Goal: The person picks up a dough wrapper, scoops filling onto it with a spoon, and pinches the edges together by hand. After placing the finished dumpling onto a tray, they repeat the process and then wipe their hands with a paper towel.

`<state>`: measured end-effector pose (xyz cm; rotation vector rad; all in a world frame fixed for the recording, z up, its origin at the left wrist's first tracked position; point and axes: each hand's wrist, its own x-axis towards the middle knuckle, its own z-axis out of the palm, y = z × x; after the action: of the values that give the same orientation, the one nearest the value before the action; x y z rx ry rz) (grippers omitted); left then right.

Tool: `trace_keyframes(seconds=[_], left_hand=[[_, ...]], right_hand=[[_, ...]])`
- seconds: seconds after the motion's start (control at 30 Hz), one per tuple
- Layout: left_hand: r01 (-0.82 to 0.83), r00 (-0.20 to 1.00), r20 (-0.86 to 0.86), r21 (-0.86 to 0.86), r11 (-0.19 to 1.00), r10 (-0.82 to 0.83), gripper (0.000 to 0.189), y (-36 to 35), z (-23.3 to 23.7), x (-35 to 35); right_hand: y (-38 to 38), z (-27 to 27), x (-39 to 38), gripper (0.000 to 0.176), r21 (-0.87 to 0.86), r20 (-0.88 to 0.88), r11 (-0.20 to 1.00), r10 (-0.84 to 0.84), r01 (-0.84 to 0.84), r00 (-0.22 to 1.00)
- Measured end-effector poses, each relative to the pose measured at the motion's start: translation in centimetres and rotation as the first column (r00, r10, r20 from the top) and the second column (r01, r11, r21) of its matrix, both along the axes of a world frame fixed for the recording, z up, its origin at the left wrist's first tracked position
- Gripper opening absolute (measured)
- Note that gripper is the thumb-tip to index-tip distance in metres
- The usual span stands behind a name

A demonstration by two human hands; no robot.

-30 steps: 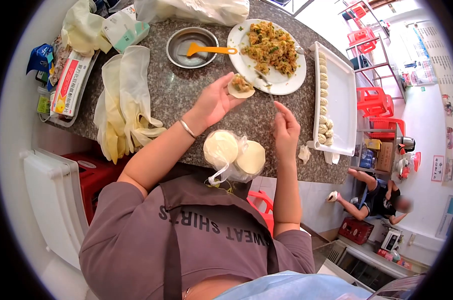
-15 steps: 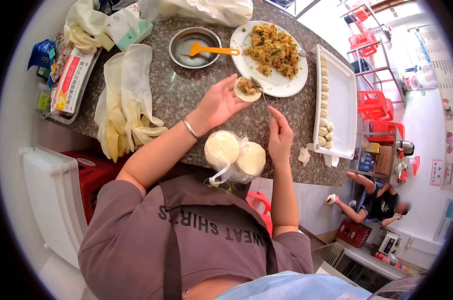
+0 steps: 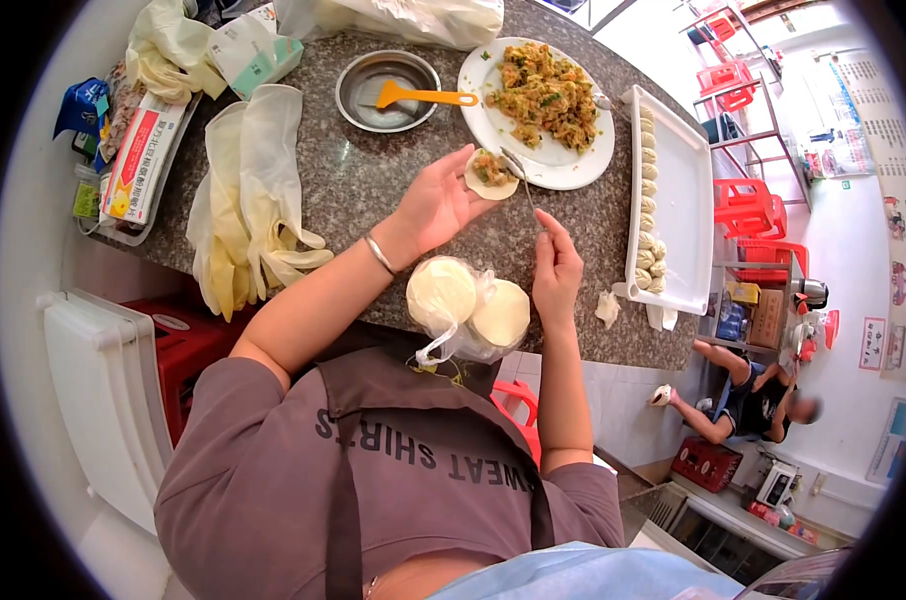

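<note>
On the fingers of my left hand [image 3: 441, 203] rests a round dumpling wrapper [image 3: 493, 190], with a lump of filling [image 3: 490, 168] on it. My right hand [image 3: 557, 255] is closed on the handle of a metal spoon [image 3: 526, 182], whose bowl is at the wrapper's right edge. Just beyond is a white plate [image 3: 478, 75] with a heap of chopped filling [image 3: 545, 95]. Two stacks of wrappers [image 3: 441, 290] in clear plastic bags sit at the near edge of the counter, between my forearms.
A white tray [image 3: 688, 220] at the right holds a row of folded dumplings [image 3: 647, 205]. A metal bowl [image 3: 388, 112] with an orange brush [image 3: 428, 97] stands behind my left hand. Pale gloves [image 3: 263, 190] lie at the left. A person [image 3: 763, 400] sits at the far right.
The spoon's bowl has shifted slightly on the wrapper's edge, and its angle has changed a little. My left hand still supports the wrapper. The seated person's arm has moved.
</note>
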<state>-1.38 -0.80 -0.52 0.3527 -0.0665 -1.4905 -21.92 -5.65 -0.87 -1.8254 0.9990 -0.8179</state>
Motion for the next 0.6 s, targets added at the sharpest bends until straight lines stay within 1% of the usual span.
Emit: trace_keyframes(seconds=[0.03, 0.1, 0.13, 0.2, 0.23, 0.3, 0.33, 0.4, 0.43, 0.5, 0.53, 0.6], left_hand=[[0.001, 1.000, 0.001, -0.001, 1.000, -0.001, 0.047, 0.1, 0.2, 0.0], [-0.076, 0.989, 0.137, 0.135, 0.988, 0.057, 0.046, 0.2, 0.7, 0.0], [-0.078, 0.989, 0.137, 0.133, 0.988, 0.060, 0.046, 0.1, 0.9, 0.1], [-0.088, 0.985, 0.156, 0.099, 0.991, 0.072, 0.047, 0.3, 0.9, 0.3], [-0.083, 0.986, 0.152, 0.102, 0.991, 0.067, 0.047, 0.3, 0.9, 0.4], [-0.028, 0.999, 0.023, 0.033, 0.999, 0.027, 0.050, 0.3, 0.7, 1.0], [-0.025, 0.999, 0.023, 0.032, 0.999, 0.024, 0.050, 0.3, 0.6, 1.2], [0.016, 0.999, -0.052, 0.045, 0.999, -0.014, 0.047, 0.4, 0.4, 1.4], [0.013, 0.999, -0.053, 0.045, 0.999, -0.011, 0.047, 0.4, 0.4, 1.4], [0.022, 0.993, -0.115, 0.026, 0.999, -0.019, 0.048, 0.4, 0.4, 1.5], [0.022, 0.993, -0.117, 0.026, 0.999, -0.019, 0.048, 0.4, 0.5, 1.5], [-0.054, 0.996, -0.070, 0.065, 0.996, 0.058, 0.047, 0.4, 0.8, 1.9]], right_hand=[[0.1, 0.1, -0.1, 0.030, -0.001, 0.001, 1.000, -0.001, 0.001, 1.000], [0.2, 0.7, 0.0, 0.029, 0.004, -0.028, 0.997, 0.075, -0.075, 0.997], [0.3, 1.0, -0.1, 0.029, 0.002, -0.028, 0.997, 0.076, -0.076, 0.997], [0.6, 1.5, -0.4, 0.028, 0.083, 0.060, 0.995, 0.045, -0.050, 0.997], [0.6, 1.7, -0.4, 0.028, 0.085, 0.056, 0.995, 0.040, -0.045, 0.998], [0.4, 1.8, -0.3, 0.029, -0.135, -0.081, 0.984, 0.104, -0.114, 0.991], [0.4, 1.8, -0.3, 0.029, -0.136, -0.081, 0.984, 0.101, -0.112, 0.992], [0.3, 1.7, -0.5, 0.028, -0.215, -0.083, 0.969, 0.105, -0.120, 0.991], [0.2, 1.7, -0.6, 0.028, -0.214, -0.084, 0.969, 0.108, -0.123, 0.991], [-0.1, 1.9, -0.9, 0.028, -0.275, -0.075, 0.954, 0.102, -0.119, 0.992], [-0.3, 2.0, -1.2, 0.028, -0.275, -0.077, 0.954, 0.102, -0.119, 0.992], [-0.7, 2.5, -1.7, 0.029, -0.298, -0.097, 0.944, 0.116, -0.140, 0.988]])
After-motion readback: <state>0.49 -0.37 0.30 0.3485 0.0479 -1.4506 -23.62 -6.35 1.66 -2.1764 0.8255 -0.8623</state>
